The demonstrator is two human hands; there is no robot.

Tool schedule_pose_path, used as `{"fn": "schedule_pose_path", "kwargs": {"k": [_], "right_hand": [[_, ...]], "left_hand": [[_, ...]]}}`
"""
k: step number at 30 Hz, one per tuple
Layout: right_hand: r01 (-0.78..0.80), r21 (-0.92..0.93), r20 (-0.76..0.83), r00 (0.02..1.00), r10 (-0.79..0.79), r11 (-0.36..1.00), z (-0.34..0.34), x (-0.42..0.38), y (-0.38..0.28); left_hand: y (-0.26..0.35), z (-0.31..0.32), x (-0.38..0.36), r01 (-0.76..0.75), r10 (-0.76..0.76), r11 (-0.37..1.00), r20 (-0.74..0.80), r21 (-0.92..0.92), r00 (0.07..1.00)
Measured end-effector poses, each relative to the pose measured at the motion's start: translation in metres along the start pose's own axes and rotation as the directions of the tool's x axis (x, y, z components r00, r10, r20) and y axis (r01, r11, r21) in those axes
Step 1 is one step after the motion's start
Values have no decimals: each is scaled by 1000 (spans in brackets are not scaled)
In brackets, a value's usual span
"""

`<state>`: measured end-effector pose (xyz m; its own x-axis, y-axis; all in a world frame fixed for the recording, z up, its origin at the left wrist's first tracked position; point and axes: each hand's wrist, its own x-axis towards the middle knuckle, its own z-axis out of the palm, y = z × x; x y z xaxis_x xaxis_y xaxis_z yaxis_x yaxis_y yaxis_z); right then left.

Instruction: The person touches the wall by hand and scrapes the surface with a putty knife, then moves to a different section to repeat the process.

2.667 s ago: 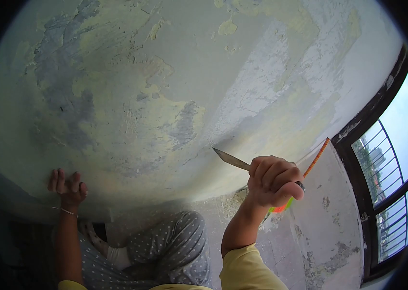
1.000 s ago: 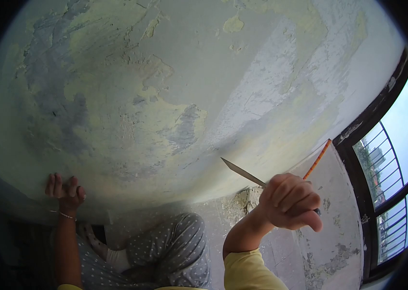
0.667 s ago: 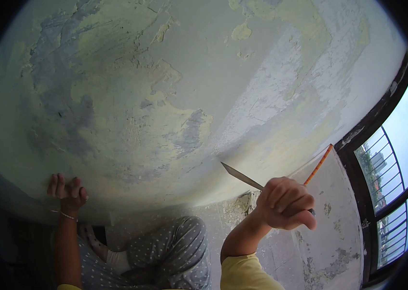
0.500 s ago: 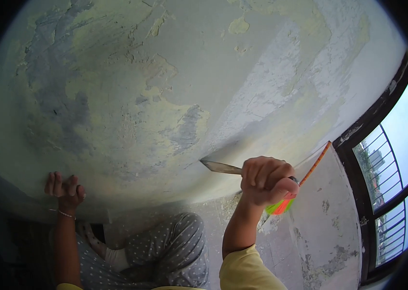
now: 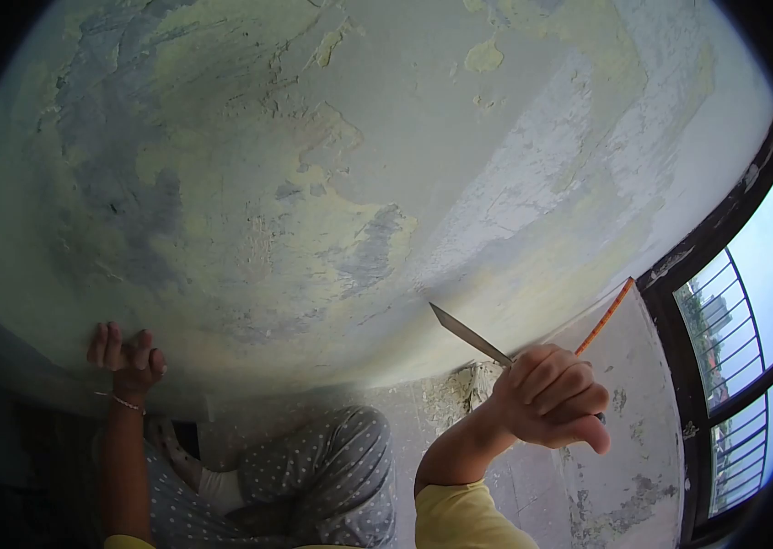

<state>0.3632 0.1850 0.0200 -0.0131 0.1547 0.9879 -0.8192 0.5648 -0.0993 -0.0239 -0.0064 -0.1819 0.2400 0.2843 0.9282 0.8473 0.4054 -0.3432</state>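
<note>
My right hand [image 5: 553, 395] is wrapped round the handle of a putty knife, whose thin metal blade [image 5: 471, 335] points up and to the left. The blade's tip overlaps the lower part of a wall [image 5: 368, 110] with peeling paint and grey and yellowish patches. The handle is mostly hidden in the fist, and the thumb points to the right. At the lower left, my left hand [image 5: 133, 360] rests against the wall with its fingers apart and slightly bent, and it holds nothing.
My bent leg in grey dotted trousers [image 5: 336, 476] is below. An orange stick [image 5: 606, 316] leans at the base of the wall, near a dark window frame [image 5: 665, 302] with railings outside. Scraped debris [image 5: 473, 384] lies on the stained floor [image 5: 629, 439].
My right hand has moved right and down with the putty knife, and its blade has tilted more steeply. The orange and green object below the hand is no longer visible. My left hand stays put.
</note>
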Motion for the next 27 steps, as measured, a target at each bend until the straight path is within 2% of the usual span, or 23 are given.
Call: {"fn": "schedule_pose_path", "kwargs": {"k": [1, 3, 4, 5, 8, 9, 11, 13, 15, 18, 21, 22, 23, 25, 27], "right_hand": [[18, -45, -9, 1000, -18, 999, -1, 2, 1], [-140, -52, 56, 988, 143, 989, 5, -5, 26], [-148, -79, 78, 985, 155, 986, 7, -1, 21], [-137, -78, 88, 986, 144, 987, 7, 4, 16], [34, 40, 19, 999, -35, 999, -3, 10, -8], [29, 42, 16, 999, -30, 999, -3, 7, -3], [-102, -13, 7, 995, 103, 995, -1, -3, 20], [-284, 57, -12, 958, 285, 957, 6, -20, 39], [-200, 43, 45, 979, 198, 979, 7, -17, 33], [-12, 185, -6, 1000, 13, 983, 1, -3, 7], [-121, 103, 19, 993, 120, 987, 7, -12, 28], [-241, 129, 31, 971, 239, 962, 11, -23, 39], [-291, 146, 31, 957, 289, 946, 15, -29, 43], [-152, 105, 127, 982, 139, 983, 16, -21, 35], [-79, 162, 99, 993, 63, 984, 12, -9, 11]], "left_hand": [[1, 1, 1, -1, 1, 1000, -17, -12, 1000], [2, -3, -3, 3, -3, 1000, 0, -14, 1000], [2, -1, -2, 12, -12, 1000, 10, 0, 1000], [2, 1, 1, 16, -16, 1000, -3, 5, 1000], [1, -2, 1, 10, -10, 1000, 4, 14, 1000], [1, -2, 1, 10, -10, 1000, 7, 2, 1000], [3, -3, 2, 13, -13, 1000, 6, -14, 1000], [3, -2, 5, 17, -17, 1000, -10, -20, 1000], [3, -1, 5, 13, -13, 1000, -14, -7, 1000], [0, 1, 3, 8, -8, 1000, -11, -5, 1000], [4, -3, 6, 17, -17, 1000, -14, -20, 1000], [4, -3, 8, 21, -21, 1000, -10, -12, 1000], [3, -2, 8, 17, -17, 1000, -17, -12, 1000], [2, -2, 4, 13, -13, 1000, 3, -3, 1000], [2, 0, 4, 16, -16, 1000, -8, -2, 1000]]}}
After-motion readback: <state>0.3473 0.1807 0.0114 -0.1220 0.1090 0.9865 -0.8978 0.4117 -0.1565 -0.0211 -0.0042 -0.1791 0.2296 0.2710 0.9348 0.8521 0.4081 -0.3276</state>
